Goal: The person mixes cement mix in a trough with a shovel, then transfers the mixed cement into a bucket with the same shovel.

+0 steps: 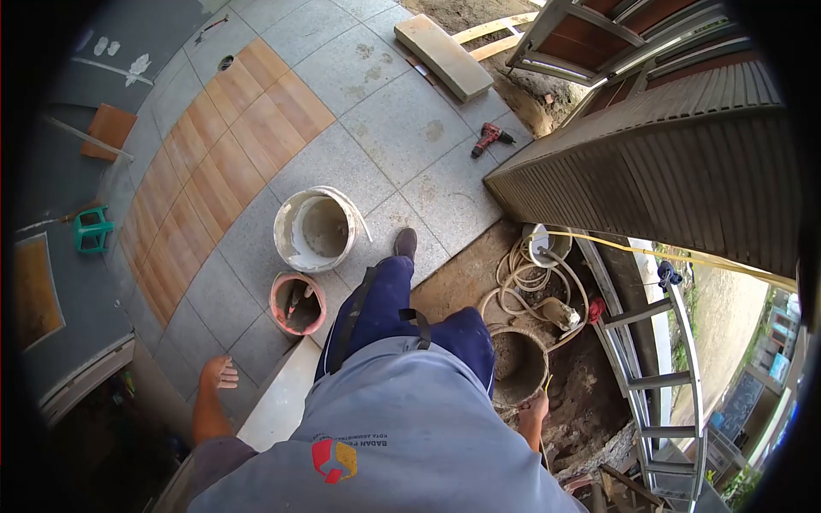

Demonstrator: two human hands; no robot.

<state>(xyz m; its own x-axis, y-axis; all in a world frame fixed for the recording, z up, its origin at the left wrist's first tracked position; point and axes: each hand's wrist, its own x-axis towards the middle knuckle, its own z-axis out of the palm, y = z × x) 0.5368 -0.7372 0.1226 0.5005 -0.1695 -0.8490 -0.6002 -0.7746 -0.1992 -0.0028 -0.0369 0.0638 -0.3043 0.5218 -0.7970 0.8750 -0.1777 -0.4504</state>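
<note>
My left hand (218, 374) hangs at my side with the fingers spread and nothing in it, just above the edge of a pale slab (282, 402). My right hand (534, 410) is down at the rim of a grey bucket (517, 368) of dark mix that sits on bare soil. Its fingers are curled, and a thin yellow sliver shows beside them. Whether it grips the rim or that sliver is unclear. My blue-trousered leg (385, 299) steps forward onto the grey paving.
A white bucket (314, 229) and a small pink bucket (298, 303) holding a trowel stand ahead on the tiles. A red drill (490, 137) and a stone block (443, 44) lie farther off. Coiled hose (530, 282), a metal ladder (658, 385) and a slatted wall (667, 162) are on the right.
</note>
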